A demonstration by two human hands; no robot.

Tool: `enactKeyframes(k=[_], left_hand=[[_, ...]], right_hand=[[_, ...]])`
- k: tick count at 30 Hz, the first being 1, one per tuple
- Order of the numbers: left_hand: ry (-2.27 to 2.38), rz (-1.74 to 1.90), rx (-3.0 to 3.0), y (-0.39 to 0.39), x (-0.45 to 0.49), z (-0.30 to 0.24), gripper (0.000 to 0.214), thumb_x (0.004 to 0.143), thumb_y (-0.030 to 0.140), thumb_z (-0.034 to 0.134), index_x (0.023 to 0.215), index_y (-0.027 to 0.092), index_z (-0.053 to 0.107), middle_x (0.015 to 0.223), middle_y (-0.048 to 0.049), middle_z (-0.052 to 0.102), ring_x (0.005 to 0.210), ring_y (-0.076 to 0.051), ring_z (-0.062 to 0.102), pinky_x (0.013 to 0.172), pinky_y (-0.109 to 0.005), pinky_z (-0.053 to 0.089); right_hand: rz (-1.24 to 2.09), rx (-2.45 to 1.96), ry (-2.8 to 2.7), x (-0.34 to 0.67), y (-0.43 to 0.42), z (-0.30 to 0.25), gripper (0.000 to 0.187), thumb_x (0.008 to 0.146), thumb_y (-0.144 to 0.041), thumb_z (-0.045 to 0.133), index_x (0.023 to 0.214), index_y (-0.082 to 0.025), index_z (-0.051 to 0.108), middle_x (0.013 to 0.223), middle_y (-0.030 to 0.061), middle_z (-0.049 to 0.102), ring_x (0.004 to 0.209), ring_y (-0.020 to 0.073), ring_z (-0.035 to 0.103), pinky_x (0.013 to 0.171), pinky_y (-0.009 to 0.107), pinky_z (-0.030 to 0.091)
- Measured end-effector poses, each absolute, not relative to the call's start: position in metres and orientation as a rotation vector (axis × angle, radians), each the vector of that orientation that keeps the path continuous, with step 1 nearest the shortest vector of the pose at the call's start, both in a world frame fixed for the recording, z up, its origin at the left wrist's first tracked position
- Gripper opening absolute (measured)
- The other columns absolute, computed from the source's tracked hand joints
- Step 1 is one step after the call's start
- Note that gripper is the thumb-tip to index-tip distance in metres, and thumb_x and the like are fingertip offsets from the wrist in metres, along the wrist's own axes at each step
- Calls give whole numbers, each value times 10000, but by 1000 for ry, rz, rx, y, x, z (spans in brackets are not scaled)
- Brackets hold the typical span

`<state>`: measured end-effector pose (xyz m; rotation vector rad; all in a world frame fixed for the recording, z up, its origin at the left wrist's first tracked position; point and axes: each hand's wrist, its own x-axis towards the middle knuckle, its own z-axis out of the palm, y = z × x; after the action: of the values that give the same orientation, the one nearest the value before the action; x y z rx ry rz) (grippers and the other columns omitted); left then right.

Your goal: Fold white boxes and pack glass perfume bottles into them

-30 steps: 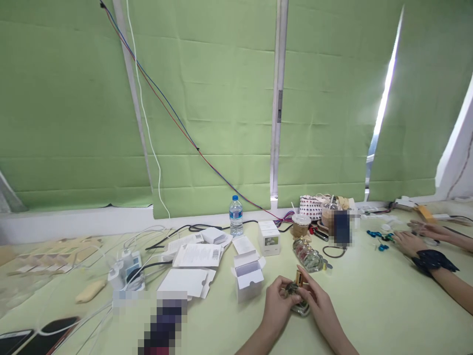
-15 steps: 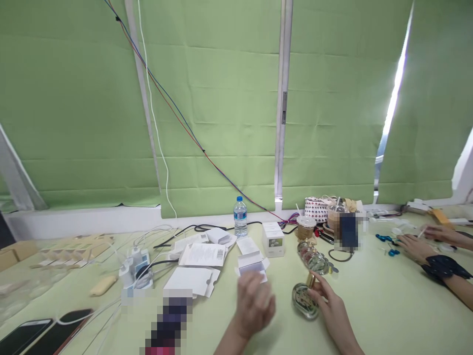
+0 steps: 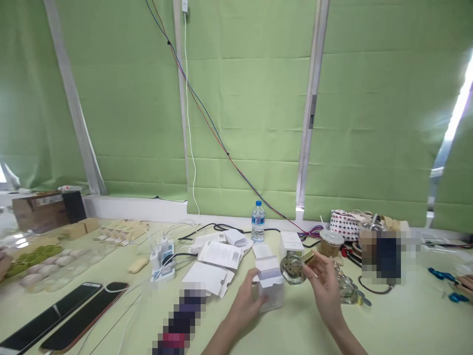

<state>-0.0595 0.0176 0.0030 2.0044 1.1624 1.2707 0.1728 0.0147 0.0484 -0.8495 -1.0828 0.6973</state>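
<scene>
My right hand (image 3: 324, 286) holds a round glass perfume bottle (image 3: 293, 269) with a gold cap, lifted off the table and tilted toward the left. My left hand (image 3: 246, 305) grips the side of a small open white box (image 3: 271, 283) standing on the pale green table (image 3: 391, 325); its top flaps stand open. The bottle hangs just above and right of the box's opening. A second glass bottle (image 3: 347, 288) lies on the table behind my right hand.
White leaflets (image 3: 218, 254), a water bottle (image 3: 257, 222), another white box (image 3: 291, 242), chargers with cables (image 3: 162, 257), two phones (image 3: 70, 315), drink cups (image 3: 330, 241) and a patterned pouch (image 3: 345, 224) crowd the table. Another person's fingers (image 3: 466, 283) show at far right.
My left hand left the bottle and took hold of the open box. My right hand lifted the bottle off the table toward the box. The camera turned left.
</scene>
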Motion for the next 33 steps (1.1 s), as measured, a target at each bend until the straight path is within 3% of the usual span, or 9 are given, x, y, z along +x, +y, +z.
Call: enactKeyframes(k=[3,9,14,23,33], left_hand=[[1169,1240,1882,12,-52,-1,448,795,136,591,1205,256,459,1239,-51,588,1084,-227,582,953,-382,465],[1092,1177,2000,6,-43,-4,416,818,143,585,1207,266,500,1215,-29,625,1150,-215,559,996,-312,423],[1179,1210,2001,5,-39,0,431,793,107,570,1195,248,498,1183,-41,648,1121,-222,587,968,-315,442],[1114,1282,2124,5,-39,0,465,775,13,488,1164,268,472,1097,-26,646,1025,-198,616,887,-329,486],[1054,1268,2148,2,-40,1,393,813,33,482,1134,259,464,990,-12,639,884,-177,622,778,-275,487]], right_hand=[[603,-764,-1165,155,22,44,428,792,-377,683,1166,-213,558,1031,86,674,919,226,667,761,363,581],[302,-709,-1290,156,30,-1,348,868,-279,609,1209,-233,561,1111,106,678,945,232,696,746,356,610],[35,-625,-1560,166,24,4,342,894,-178,555,1225,-265,549,1046,67,717,997,229,688,788,359,600],[137,-590,-1909,164,14,23,395,900,-102,470,1257,-270,467,1085,85,669,1049,222,640,847,357,557],[122,-654,-2192,169,9,36,365,906,-118,430,1226,-270,522,1132,88,642,1043,218,616,857,315,527]])
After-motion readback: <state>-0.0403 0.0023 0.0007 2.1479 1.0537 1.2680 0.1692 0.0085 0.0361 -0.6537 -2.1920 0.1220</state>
